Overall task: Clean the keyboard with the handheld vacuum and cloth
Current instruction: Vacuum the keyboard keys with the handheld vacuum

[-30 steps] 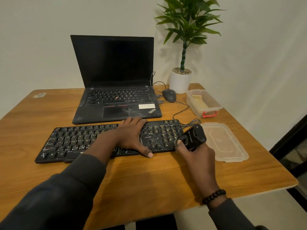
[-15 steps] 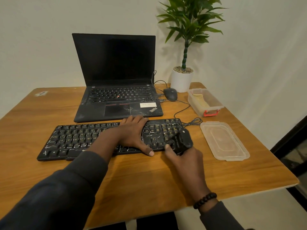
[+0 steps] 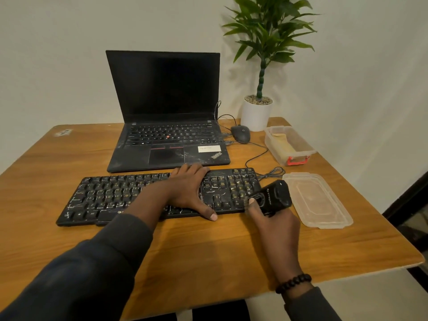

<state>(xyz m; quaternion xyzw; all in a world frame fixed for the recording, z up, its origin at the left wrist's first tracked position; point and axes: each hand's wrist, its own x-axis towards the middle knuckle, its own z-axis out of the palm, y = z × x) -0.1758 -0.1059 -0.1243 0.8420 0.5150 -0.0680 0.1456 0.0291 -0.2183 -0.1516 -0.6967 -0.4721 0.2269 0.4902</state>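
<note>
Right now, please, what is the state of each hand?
Left hand: open, fingers flat, pressing on the keyboard.
Right hand: closed around the handheld vacuum, at the keyboard's right end.

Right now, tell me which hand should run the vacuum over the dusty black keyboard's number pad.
Right. The right hand already grips the small black handheld vacuum at the black keyboard's right end, beside the number pad. The left hand lies flat on the keys, apparently steadying it.
</note>
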